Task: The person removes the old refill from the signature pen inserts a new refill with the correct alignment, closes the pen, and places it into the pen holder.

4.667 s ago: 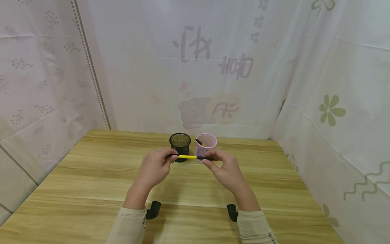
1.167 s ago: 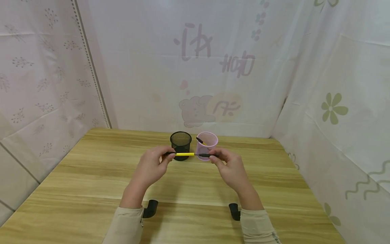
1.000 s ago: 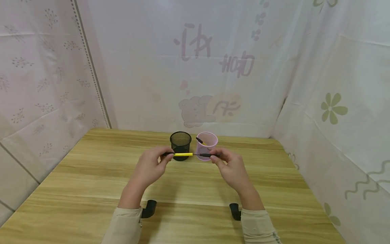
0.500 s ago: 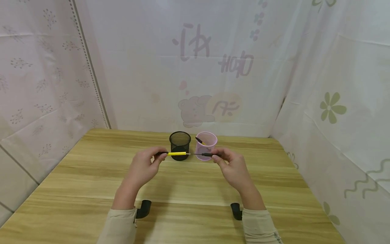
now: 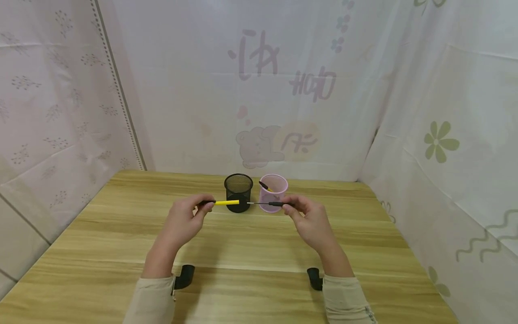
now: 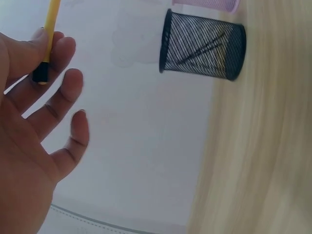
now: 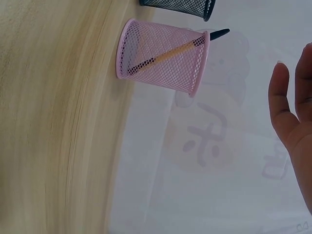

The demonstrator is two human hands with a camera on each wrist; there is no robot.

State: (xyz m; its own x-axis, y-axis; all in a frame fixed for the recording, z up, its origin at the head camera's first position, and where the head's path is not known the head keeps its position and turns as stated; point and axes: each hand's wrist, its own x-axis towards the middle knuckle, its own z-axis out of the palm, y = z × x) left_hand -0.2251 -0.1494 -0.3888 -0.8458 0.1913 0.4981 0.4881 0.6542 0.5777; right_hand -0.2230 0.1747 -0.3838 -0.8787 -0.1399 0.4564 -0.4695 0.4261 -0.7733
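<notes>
My left hand (image 5: 183, 221) pinches the yellow barrel (image 5: 226, 202) of a pen between thumb and fingers, its black end toward the palm. In the left wrist view the other fingers of that hand curve loosely beside the barrel (image 6: 51, 19). Between the fingertips of my right hand (image 5: 310, 224) is the pen's black section (image 5: 276, 204), with a thin dark refill (image 5: 260, 203) sticking out leftward. A small gap separates the refill's pale end from the barrel. Both parts lie level, raised in front of the two pen holders. The right wrist view catches only part of the right hand (image 7: 297, 112).
At the back of the wooden table (image 5: 243, 288) stand a black mesh pen holder (image 5: 238, 185) and, to its right, a pink one (image 7: 165, 56). A yellow and black pen (image 7: 220, 33) leans in the pink holder. Patterned curtains (image 5: 182, 90) surround the table.
The yellow barrel has come away from the black section, baring the refill until its end came free. My left hand moved left with the barrel; the right shifted slightly right.
</notes>
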